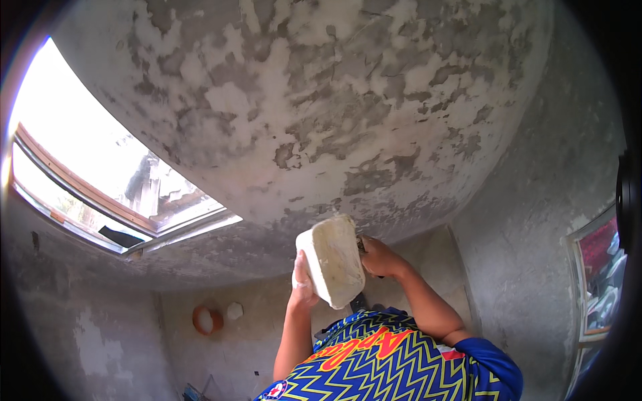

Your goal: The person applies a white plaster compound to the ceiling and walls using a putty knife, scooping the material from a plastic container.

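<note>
A white rectangular plastic tub (336,257), its walls smeared with pale plaster, is held tilted in front of my chest. My left hand (304,281) grips its left side, the thumb up along the wall and pale smears on the fingers. At the tub's right side, my right hand (381,257) is closed around a small dark object (362,246), perhaps a tool's handle. The tub hides the rest of that object. Whether my right hand touches the tub, I cannot tell.
A broad grey wall (321,100) with patchy pale plaster fills the upper view. At the left is a bright framed window (87,180); another window (598,274) is at the right. An orange ring (207,321) and a pale roundish piece (234,311) lie lower left.
</note>
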The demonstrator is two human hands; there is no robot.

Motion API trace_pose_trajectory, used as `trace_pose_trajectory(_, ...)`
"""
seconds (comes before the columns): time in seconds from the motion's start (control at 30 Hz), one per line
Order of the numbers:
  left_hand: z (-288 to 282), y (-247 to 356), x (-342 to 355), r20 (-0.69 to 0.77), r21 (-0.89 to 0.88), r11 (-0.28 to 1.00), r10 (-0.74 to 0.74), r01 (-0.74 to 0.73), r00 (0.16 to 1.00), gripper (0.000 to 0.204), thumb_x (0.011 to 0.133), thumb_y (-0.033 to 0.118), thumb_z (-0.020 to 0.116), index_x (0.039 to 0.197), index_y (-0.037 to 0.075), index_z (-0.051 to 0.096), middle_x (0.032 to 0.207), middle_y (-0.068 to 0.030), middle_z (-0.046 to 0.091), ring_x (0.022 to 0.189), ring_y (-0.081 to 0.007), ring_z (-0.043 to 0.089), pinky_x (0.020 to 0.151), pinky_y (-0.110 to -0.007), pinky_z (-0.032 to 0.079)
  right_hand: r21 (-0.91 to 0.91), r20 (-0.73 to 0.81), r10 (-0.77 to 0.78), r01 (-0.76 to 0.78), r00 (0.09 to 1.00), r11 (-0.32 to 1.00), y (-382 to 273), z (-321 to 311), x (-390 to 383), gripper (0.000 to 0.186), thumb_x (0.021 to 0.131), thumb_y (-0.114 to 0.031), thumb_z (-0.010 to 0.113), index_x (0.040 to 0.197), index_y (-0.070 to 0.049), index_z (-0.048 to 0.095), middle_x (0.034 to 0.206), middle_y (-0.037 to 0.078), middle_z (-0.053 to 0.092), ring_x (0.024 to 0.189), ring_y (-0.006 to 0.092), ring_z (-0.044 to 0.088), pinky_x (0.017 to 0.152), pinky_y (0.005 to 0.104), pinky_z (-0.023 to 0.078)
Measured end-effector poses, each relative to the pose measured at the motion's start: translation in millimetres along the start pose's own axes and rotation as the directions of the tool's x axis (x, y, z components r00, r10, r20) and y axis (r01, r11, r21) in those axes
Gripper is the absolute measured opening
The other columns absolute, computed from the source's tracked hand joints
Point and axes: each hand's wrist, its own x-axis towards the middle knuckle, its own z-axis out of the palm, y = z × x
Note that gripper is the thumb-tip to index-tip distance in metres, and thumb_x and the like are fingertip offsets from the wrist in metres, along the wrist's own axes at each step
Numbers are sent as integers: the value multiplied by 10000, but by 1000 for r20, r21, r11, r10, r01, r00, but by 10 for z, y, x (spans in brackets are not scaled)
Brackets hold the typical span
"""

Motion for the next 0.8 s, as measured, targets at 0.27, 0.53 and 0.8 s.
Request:
trace_pose_trajectory(0.27, -483, 7, -180, -149, -95, 989, 102, -117, 984, 687, 1051, 560, 497, 1550, 104, 373, 1447, -103, 546, 1329, -255, 545, 1105, -445, 463, 546, 151, -11, -74, 988, 834, 159, -99, -497, 465, 1109, -380, 464, 1292, 31, 581, 932, 153, 734, 531, 156, 594, 519, 294, 490)
trace_pose_trajectory(0.53, -393, -118, -364, -55, -39, 999, 14, -16, 998, 701, 1047, 490, 525, 1537, 7, 391, 1506, -129, 507, 1401, -226, 470, 1144, -404, 401, 631, 298, -45, -162, 953, 759, 392, 99, -801, 484, 1124, -413, 400, 1101, 8, 636, 787, 157, 707, 507, 188, 592, 492, 308, 487)
trace_pose_trajectory(0.8, -198, -212, -455, 18, 123, 981, 146, -147, 989, 665, 1010, 436, 579, 1503, 17, 426, 1465, -111, 521, 1385, -212, 451, 1182, -363, 304, 588, 111, 90, -138, 990, 797, 255, 51, -958, 489, 1094, -457, 509, 983, 5, 625, 670, 68, 597, 502, 137, 552, 474, 281, 459)
